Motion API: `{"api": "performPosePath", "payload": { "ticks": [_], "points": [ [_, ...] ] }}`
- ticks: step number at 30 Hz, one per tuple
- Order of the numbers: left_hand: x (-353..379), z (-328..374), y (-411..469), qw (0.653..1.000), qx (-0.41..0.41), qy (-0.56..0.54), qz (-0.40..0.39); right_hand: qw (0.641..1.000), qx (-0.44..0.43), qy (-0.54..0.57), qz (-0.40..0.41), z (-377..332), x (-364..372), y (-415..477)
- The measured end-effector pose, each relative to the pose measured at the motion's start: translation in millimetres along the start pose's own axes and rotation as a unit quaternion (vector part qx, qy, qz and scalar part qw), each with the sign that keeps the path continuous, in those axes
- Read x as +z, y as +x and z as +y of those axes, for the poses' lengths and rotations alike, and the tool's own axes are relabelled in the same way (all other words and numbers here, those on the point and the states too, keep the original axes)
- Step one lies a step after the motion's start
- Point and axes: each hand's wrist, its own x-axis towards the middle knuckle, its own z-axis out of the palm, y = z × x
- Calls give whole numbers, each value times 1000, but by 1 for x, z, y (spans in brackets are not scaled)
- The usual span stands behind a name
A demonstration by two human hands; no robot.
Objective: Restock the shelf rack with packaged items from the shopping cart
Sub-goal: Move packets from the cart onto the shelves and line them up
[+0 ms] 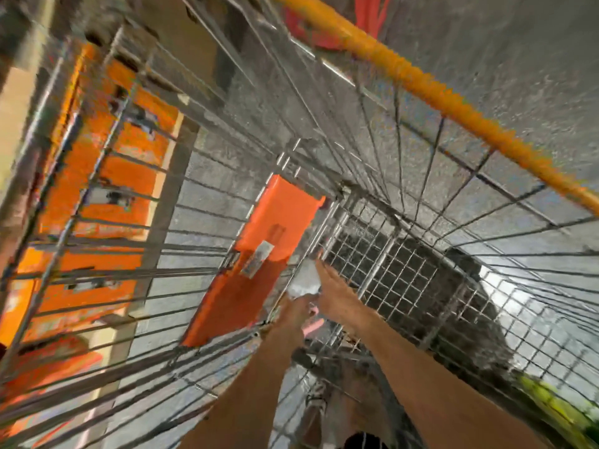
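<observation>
- Head view: both hands reach deep into the cart (418, 82), with its wire walls close on every side.
- An orange box (275, 218) lies on the cart floor; its white label (259, 259) is too blurred to read.
- The left hand (296, 314) and right hand (334, 286) meet at a pale packet (304, 281) beside the box (the left grip is lost in blur; the right fingers look straight).
- Orange stock (97, 163) sits on the rack (170, 189) beyond the cart's left wall.

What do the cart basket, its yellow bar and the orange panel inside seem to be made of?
Cart basket: bare metal wire, grey glinting grid. Yellow bar: probably plastic-coated, uniform matte colour. Orange panel: likely smooth moulded plastic, flat with soft sheen.
</observation>
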Motion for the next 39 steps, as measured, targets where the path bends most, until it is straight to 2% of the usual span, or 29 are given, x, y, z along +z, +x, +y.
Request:
{"api": "performPosePath", "payload": {
  "ticks": [4, 8, 11, 15, 17, 19, 21, 23, 27, 29, 32, 34, 36, 37, 38, 39],
  "points": [
    [-6, 3, 8, 1000, 17, -20, 11, 991, 57, 124, -2, 0, 6, 5],
    [-7, 4, -19, 995, 87, 48, -7, 948, 123, 280, 85, 0, -1, -25],
    [-5, 4, -56, 982, 161, 85, -48, 912, 175, 339, 152, -3, -14, -60],
    [3, 11, -107, 936, 277, 215, -38, 872, 199, 403, 191, -25, -30, -101],
    [3, 9, -136, 910, 324, 258, -32, 834, 173, 486, 194, -38, -36, -128],
    [2, 5, -158, 889, 355, 284, -61, 796, 132, 554, 204, -49, -45, -155],
    [3, 5, -199, 850, 407, 320, -98, 781, 83, 560, 264, -64, -60, -196],
    [7, 4, -244, 792, 460, 371, -153, 766, 49, 546, 337, -77, -68, -241],
    [16, -11, -309, 662, 558, 430, -255, 693, 0, 547, 469, -97, -68, -333],
    [20, -31, -344, 618, 585, 429, -303, 661, -18, 543, 517, -104, -63, -382],
    [25, -85, -425, 512, 639, 433, -376, 596, -45, 511, 618, -116, -47, -489],
    [33, -111, -459, 473, 651, 420, -419, 579, -63, 493, 646, -123, -38, -542],
    [36, -156, -504, 414, 667, 416, -458, 546, -69, 485, 680, -125, -18, -608],
    [34, -167, -520, 393, 665, 418, -477, 544, -77, 480, 684, -125, -12, -625],
    [31, -187, -541, 361, 666, 417, -502, 524, -73, 474, 704, -125, 0, -650],
    [31, -224, -568, 315, 663, 419, -534, 489, -60, 455, 741, -116, 21, -692]
  ]
}}
